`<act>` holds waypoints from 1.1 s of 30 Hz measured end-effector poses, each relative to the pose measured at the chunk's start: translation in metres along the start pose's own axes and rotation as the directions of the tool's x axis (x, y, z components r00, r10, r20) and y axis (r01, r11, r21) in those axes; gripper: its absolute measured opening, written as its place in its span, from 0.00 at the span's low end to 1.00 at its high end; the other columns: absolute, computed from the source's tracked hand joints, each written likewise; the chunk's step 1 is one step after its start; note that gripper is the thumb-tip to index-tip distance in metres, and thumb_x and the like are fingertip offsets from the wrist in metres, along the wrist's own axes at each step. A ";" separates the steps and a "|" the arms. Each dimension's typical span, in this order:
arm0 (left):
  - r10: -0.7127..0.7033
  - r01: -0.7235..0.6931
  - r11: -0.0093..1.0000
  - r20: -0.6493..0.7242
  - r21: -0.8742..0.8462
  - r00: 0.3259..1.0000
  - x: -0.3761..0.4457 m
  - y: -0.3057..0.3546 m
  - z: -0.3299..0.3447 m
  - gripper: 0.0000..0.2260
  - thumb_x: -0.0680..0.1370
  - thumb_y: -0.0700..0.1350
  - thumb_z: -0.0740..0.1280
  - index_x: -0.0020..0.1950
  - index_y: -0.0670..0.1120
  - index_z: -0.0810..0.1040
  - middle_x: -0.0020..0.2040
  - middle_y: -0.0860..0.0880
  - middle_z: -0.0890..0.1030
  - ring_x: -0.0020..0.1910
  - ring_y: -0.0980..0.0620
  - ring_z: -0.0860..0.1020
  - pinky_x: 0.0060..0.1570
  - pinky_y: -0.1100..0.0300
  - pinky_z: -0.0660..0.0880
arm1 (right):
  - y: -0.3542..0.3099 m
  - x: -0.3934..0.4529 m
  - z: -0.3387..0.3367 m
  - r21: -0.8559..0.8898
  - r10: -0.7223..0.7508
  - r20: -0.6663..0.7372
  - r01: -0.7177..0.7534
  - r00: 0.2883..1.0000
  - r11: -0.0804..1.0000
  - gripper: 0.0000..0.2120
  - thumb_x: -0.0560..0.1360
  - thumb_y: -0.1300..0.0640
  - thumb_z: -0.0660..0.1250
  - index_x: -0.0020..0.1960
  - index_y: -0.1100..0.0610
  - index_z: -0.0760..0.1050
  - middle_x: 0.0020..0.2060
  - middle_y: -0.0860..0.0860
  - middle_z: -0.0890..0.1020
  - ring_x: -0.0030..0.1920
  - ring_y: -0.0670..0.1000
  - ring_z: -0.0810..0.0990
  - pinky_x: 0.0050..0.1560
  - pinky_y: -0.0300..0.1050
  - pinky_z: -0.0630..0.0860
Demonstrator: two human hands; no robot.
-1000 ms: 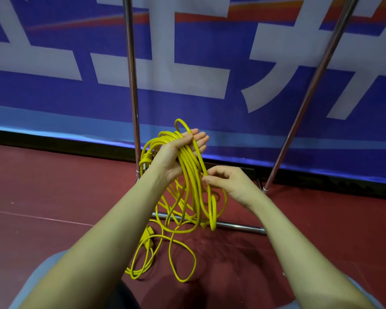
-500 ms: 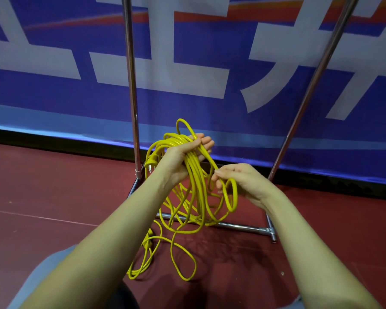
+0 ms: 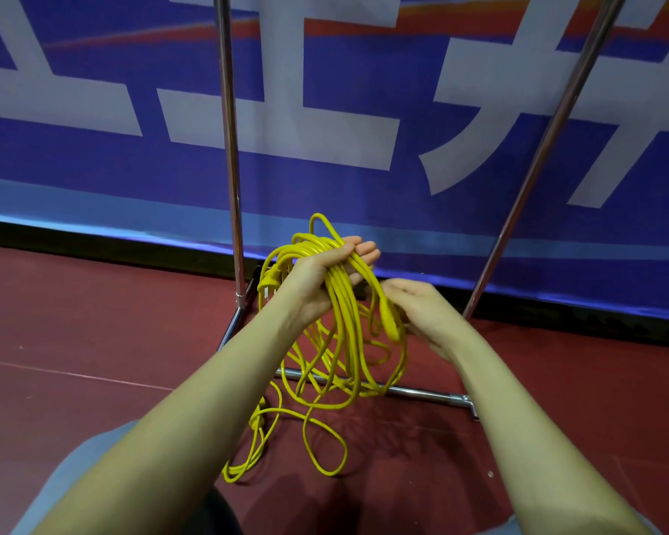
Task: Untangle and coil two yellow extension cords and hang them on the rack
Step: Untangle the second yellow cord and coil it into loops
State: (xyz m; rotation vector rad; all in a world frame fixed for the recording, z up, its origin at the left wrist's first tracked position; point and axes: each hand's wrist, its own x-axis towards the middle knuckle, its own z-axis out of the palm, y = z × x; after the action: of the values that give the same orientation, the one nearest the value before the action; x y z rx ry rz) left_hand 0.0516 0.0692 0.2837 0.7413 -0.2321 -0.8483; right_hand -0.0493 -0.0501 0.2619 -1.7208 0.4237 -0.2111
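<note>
Since prev. frame, right hand has carried a loop up beside left hand; both grasp yellow extension cord, glossy, tangled, tails on red floor before rack. Banner: large white characters, cropped, unreadable.

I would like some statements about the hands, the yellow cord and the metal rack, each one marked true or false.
1. The left hand holds a bundle of yellow cord loops. True.
2. The whole cord is lifted off the floor. False: several loops lie on the red floor in front of the rack.
3. The right hand grips a loop of the cord beside the bundle. True.
4. A coil already hangs on the rack. False: no cord hangs on the part of the rack in view; the cord is in the hands and on the floor.
5. The wall behind the rack is plain white. False: it is a blue banner with large white shapes.
</note>
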 end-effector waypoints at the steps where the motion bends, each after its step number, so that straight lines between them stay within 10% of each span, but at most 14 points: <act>1: 0.002 -0.002 1.000 -0.002 0.006 1.000 0.000 0.002 0.000 0.07 0.80 0.35 0.57 0.50 0.39 0.75 0.40 0.44 0.85 0.48 0.50 0.82 0.45 0.56 0.80 | 0.001 -0.001 0.000 0.006 0.013 0.065 -0.014 0.998 1.000 0.12 0.80 0.60 0.59 0.49 0.65 0.78 0.28 0.53 0.74 0.26 0.47 0.71 0.26 0.36 0.67; 16: 0.049 -0.047 0.997 0.034 -0.069 0.998 -0.001 0.021 -0.003 0.09 0.81 0.38 0.55 0.52 0.40 0.75 0.42 0.46 0.85 0.51 0.53 0.80 0.47 0.57 0.79 | 0.021 0.005 -0.008 -0.051 -0.227 0.039 0.228 0.973 0.972 0.09 0.75 0.58 0.66 0.36 0.55 0.74 0.33 0.54 0.72 0.33 0.44 0.68 0.37 0.36 0.64; 28: 0.123 -0.124 0.989 -0.014 -0.082 0.992 0.003 0.020 0.000 0.08 0.82 0.37 0.55 0.52 0.40 0.74 0.45 0.47 0.85 0.56 0.45 0.76 0.53 0.54 0.76 | 0.000 -0.008 0.010 0.020 -0.368 0.065 0.367 0.928 0.930 0.11 0.77 0.65 0.63 0.56 0.55 0.77 0.50 0.51 0.80 0.50 0.38 0.78 0.55 0.31 0.70; 33: 0.108 -0.110 0.993 -0.056 -0.036 0.993 0.005 0.013 -0.002 0.07 0.81 0.36 0.56 0.51 0.40 0.74 0.45 0.45 0.84 0.58 0.45 0.78 0.52 0.55 0.76 | -0.007 -0.007 0.012 -0.074 -0.415 0.054 0.419 0.908 0.905 0.06 0.77 0.59 0.65 0.47 0.54 0.80 0.48 0.56 0.79 0.49 0.45 0.77 0.54 0.33 0.70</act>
State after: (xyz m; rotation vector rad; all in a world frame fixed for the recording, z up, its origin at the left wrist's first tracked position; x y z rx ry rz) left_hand 0.0636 0.0719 0.2911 0.7077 -0.2053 -0.7267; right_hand -0.0499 -0.0360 0.2668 -1.8827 0.0287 -0.4757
